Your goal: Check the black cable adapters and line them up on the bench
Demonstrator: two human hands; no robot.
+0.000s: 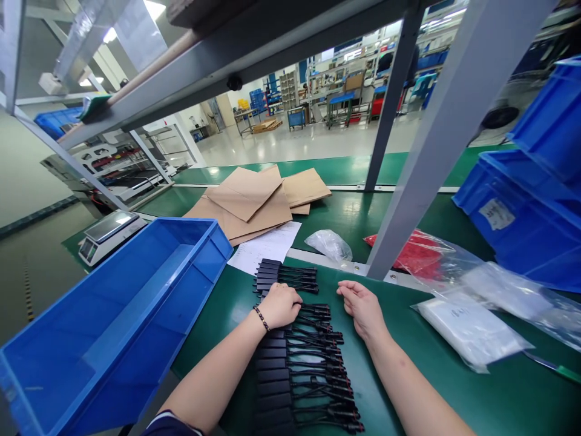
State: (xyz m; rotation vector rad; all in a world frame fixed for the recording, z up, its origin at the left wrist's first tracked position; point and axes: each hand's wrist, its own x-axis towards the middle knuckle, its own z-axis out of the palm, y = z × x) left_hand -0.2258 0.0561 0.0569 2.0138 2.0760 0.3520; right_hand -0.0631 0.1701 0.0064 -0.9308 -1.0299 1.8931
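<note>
Black cabled modules (pixel 275 375) lie side by side in a long row on the green table, flat boxes to the left and short cables to the right. Cable ends in the nearer part show small red rings; the farther group (pixel 272 270) shows none that I can make out. My left hand (pixel 279 306), with a beaded bracelet at its wrist, is closed over a module between these two groups, its fingertips partly hidden. Right of the cable ends, my right hand (pixel 362 307) hovers with thumb and fingers pinched together; anything between them is too small to see.
A large blue bin (pixel 113 339) stands at left, beside a scale (pixel 111 233). Cardboard sheets (pixel 247 200), a paper (pixel 267 247) and a clear bag (pixel 329 244) lie behind. Right are a post (pixel 422 151), a bag of red parts (pixel 420 257), a white packet (pixel 472 330) and blue bins (pixel 521 212).
</note>
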